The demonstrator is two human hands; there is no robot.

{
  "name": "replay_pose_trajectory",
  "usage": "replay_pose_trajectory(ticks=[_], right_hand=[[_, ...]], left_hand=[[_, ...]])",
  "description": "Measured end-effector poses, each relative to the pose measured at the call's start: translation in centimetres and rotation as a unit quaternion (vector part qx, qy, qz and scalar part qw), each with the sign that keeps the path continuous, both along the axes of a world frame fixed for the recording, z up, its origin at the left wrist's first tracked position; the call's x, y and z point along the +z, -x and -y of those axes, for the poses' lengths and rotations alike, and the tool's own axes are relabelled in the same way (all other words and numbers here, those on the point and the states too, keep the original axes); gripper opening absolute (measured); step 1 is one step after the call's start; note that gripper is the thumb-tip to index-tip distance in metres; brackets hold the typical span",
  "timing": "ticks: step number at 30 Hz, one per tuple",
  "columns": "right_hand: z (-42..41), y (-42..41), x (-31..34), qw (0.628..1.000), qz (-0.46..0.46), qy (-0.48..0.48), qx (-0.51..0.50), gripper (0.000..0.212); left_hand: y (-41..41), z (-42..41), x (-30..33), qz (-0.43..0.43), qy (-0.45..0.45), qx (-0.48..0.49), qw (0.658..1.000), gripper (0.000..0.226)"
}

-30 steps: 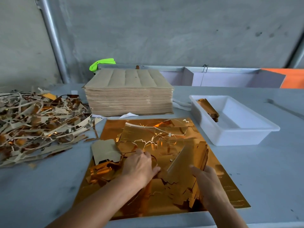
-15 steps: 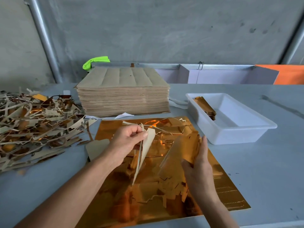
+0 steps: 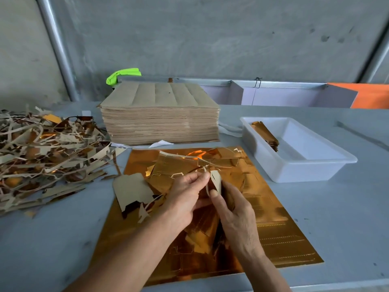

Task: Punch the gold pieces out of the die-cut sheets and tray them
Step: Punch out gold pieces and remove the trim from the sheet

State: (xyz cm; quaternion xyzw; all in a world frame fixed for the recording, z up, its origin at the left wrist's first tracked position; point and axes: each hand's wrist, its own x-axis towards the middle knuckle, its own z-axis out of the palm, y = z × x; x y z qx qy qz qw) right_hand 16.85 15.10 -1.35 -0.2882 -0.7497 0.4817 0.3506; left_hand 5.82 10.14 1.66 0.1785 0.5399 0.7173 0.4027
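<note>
Item: gold die-cut sheet [image 3: 273,224], lying flat on the grey table [image 3: 336,228] at the near edge, foil side up, with loosened gold pieces [image 3: 179,165] and offcuts heaped on its far half. Left hand [image 3: 185,199]: fingers curled, pinching a narrow strip of waste [image 3: 215,181] at its upper end, brown backing showing. Right hand [image 3: 235,216]: thumb pressed up against the same strip from below, fingers curled under what looks like a small bundle of punched pieces, though the bundle is mostly hidden behind the hands. One punched piece [image 3: 132,191] lies brown side up at the sheet's left edge. Tray [image 3: 315,165]: white plastic, to the right and behind, holding a short stack of finished pieces [image 3: 266,133] against its far left wall, the rest bare. Scrap pile [image 3: 46,157]: far left. Stack of unworked sheets [image 3: 160,114]: behind, brown side up. Handling note for the step in hand, stripping waste from the pieces: pull the strip along the cut line rather than across it, keep the right thumb close to the tear point so the foil does not crease, send the strip to the scrap pile, then square the freed pieces before laying them beside the stack in the tray.
</note>
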Motion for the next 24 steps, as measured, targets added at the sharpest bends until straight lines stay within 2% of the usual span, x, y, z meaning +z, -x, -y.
replay_pose_trajectory(ticks=[2, 3, 9, 13, 17, 20, 22, 24], right_hand=[[-0.4, 0.1, -0.4, 0.999, -0.023, 0.038, -0.013, 0.026], [-0.4, 0.1, -0.6, 0.998, -0.03, 0.056, -0.015, 0.02], [-0.8, 0.5, -0.9, 0.984, -0.07, 0.151, -0.063, 0.032], [-1.4, 0.0, -0.7, 0.981, -0.061, 0.164, -0.081, 0.029], [-2.7, -1.0, -1.1, 0.976, -0.058, 0.15, -0.143, 0.026], [-3.8, -2.2, -1.2, 0.974, -0.04, 0.139, -0.176, 0.034], [-4.3, -2.8, -1.1, 0.976, -0.011, 0.13, -0.172, 0.048], [-4.6, -3.4, -0.7, 0.981, -0.002, 0.1, -0.166, 0.059]], left_hand=[[0.1, 0.1, -0.2, 0.009, -0.002, -0.02, 1.0, 0.016], [0.2, 0.3, -0.4, 0.01, -0.001, -0.02, 1.0, 0.017], [1.7, 1.6, -0.4, 0.092, -0.025, 0.031, 0.995, 0.023], [3.1, 2.6, -0.3, 0.039, 0.014, 0.062, 0.997, 0.022], [4.6, 3.7, -0.2, -0.077, 0.034, 0.097, 0.992, 0.022], [5.9, 4.6, -0.5, -0.175, 0.104, 0.143, 0.969, 0.023], [7.1, 5.1, -0.9, -0.289, 0.175, 0.192, 0.921, 0.024], [8.2, 5.6, -1.2, -0.431, 0.241, 0.23, 0.839, 0.023]])
